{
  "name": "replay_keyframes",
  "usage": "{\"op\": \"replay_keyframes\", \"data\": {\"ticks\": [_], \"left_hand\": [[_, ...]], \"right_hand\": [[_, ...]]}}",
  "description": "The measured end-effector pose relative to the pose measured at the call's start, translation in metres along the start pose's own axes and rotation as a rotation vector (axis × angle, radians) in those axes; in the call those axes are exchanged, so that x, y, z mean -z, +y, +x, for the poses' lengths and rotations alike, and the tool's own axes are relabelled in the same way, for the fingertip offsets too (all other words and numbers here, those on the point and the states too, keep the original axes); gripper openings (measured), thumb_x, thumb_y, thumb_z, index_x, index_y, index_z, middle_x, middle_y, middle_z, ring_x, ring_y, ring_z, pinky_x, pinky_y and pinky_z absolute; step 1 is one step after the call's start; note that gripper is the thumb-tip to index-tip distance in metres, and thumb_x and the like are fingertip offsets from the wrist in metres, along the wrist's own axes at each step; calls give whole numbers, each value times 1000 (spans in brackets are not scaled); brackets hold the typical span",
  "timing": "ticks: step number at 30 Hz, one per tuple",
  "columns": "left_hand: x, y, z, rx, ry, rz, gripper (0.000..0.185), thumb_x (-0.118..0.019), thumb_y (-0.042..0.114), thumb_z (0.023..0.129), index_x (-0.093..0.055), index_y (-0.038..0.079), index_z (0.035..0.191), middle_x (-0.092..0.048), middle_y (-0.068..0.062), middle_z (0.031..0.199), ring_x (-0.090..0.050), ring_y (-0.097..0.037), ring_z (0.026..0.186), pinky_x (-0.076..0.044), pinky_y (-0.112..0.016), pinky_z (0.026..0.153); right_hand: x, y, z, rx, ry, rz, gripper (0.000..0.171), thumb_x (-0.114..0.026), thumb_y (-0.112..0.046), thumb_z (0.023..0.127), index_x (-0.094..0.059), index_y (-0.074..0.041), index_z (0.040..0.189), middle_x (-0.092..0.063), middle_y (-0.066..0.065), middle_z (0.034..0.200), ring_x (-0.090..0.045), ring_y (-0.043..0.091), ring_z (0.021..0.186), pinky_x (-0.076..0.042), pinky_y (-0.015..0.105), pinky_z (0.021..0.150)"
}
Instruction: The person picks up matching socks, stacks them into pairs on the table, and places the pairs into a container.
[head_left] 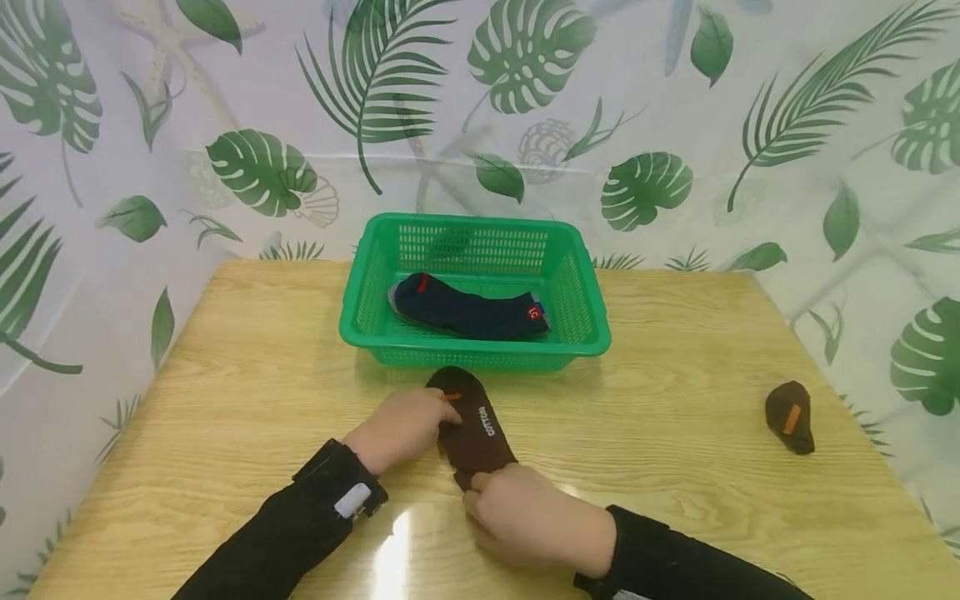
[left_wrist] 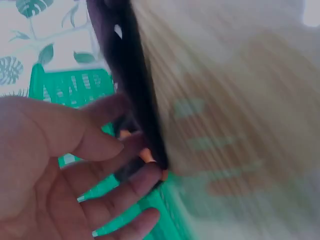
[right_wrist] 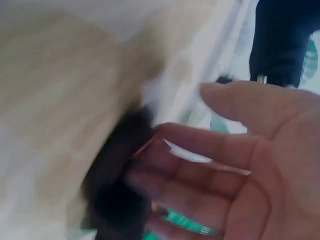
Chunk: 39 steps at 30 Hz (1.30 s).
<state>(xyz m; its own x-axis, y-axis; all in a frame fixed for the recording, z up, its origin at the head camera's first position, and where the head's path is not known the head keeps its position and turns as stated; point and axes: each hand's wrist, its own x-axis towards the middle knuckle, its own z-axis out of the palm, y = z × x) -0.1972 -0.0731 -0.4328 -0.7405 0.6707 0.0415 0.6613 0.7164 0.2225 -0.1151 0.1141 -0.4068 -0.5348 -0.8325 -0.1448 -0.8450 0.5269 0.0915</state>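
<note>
A dark brown sock [head_left: 476, 429] with white "COTTON" lettering and an orange stripe lies on the table in front of a green basket. At its far end, my left hand [head_left: 405, 429] touches it near the stripe. In the left wrist view, the left fingers [left_wrist: 142, 177] reach the sock's edge, with the thumb apart from it. My right hand [head_left: 525, 512] is at the sock's near end. The right wrist view shows fingers [right_wrist: 195, 150] loosely extended against the blurred dark fabric, the thumb held away. A second brown sock [head_left: 789, 417] with an orange stripe lies crumpled at the right.
The green plastic basket [head_left: 480, 360] stands at the back of the table [head_left: 247, 367]. Inside it are navy socks [head_left: 465, 312] with red marks and a grey patch. A leaf-patterned sheet [head_left: 525, 125] hangs behind the table and along its sides.
</note>
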Motion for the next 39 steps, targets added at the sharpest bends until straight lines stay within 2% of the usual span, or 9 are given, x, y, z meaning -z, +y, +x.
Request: {"op": "replay_keyframes", "data": {"ticks": [3, 7, 13, 17, 24, 28, 31, 34, 39], "left_hand": [[5, -9, -14, 72, 23, -15, 31, -63, -4, 79, -76, 10, 103, -68, -8, 98, -65, -26, 93, -53, -37, 80], [8, -20, -31, 97, 24, -11, 28, -68, 1, 78, -74, 9, 104, -63, -8, 93, -60, -26, 88, -51, -39, 75], [5, -37, -44, 105, 96, 91, 21, -68, 0, 75, -67, 16, 87, -53, -4, 90, -52, -25, 85, -46, -42, 66], [5, -45, -47, 95, 134, 59, 20, -69, 1, 73, -57, 17, 74, -51, 3, 76, -52, -19, 71, -46, -37, 61], [25, -56, -57, 274, -20, -332, 7, -59, 7, 89, -53, 10, 90, -50, 0, 74, -46, -15, 65, -38, -29, 60], [25, -60, -57, 296, -12, -452, 7, -54, 8, 93, -54, 4, 100, -45, -2, 75, -42, -16, 66, -37, -30, 61], [23, -61, -54, 310, 29, -490, 15, -53, 7, 95, -56, 0, 108, -51, -3, 78, -46, -16, 68, -41, -31, 63], [21, -61, -51, 338, 74, -454, 18, -55, 8, 95, -58, -2, 110, -62, -6, 83, -56, -18, 71, -47, -33, 65], [19, -41, -49, 319, 192, -184, 27, -65, 14, 91, -62, -3, 112, -64, -16, 101, -63, -30, 93, -52, -42, 80]], "right_hand": [[-1, 16, -8, -130, -2, -51, 19, -70, -28, 83, -67, -11, 78, -59, 0, 71, -57, 13, 64, -43, 29, 54], [-9, 40, -15, -235, 51, -112, 18, -78, -22, 76, -64, -9, 77, -55, 2, 65, -55, 15, 57, -42, 29, 51], [-22, 67, -17, -204, 53, -51, 15, -71, -4, 70, -66, -9, 84, -52, 3, 70, -51, 20, 60, -42, 30, 51], [-23, 85, -24, -198, 71, 265, 11, -62, -5, 72, -55, -12, 77, -43, -5, 68, -40, 11, 59, -34, 26, 53], [-14, 116, -37, -433, 167, 1070, 5, -50, -5, 92, -50, 0, 94, -54, -1, 75, -46, 10, 65, -43, 27, 58], [-16, 122, -41, -560, 186, 1358, 8, -44, -4, 96, -46, 4, 98, -52, 1, 78, -45, 11, 67, -46, 28, 61], [-23, 126, -40, -611, 193, 1465, 17, -44, -5, 95, -48, 8, 106, -47, 1, 77, -40, 10, 64, -43, 26, 59], [-31, 129, -37, -624, 204, 1383, 26, -48, -4, 93, -50, 12, 113, -53, 4, 77, -46, 10, 63, -46, 26, 58], [-35, 116, -30, -537, 251, 751, 32, -62, -6, 90, -58, 10, 117, -66, 17, 100, -65, 26, 85, -55, 37, 72]]}}
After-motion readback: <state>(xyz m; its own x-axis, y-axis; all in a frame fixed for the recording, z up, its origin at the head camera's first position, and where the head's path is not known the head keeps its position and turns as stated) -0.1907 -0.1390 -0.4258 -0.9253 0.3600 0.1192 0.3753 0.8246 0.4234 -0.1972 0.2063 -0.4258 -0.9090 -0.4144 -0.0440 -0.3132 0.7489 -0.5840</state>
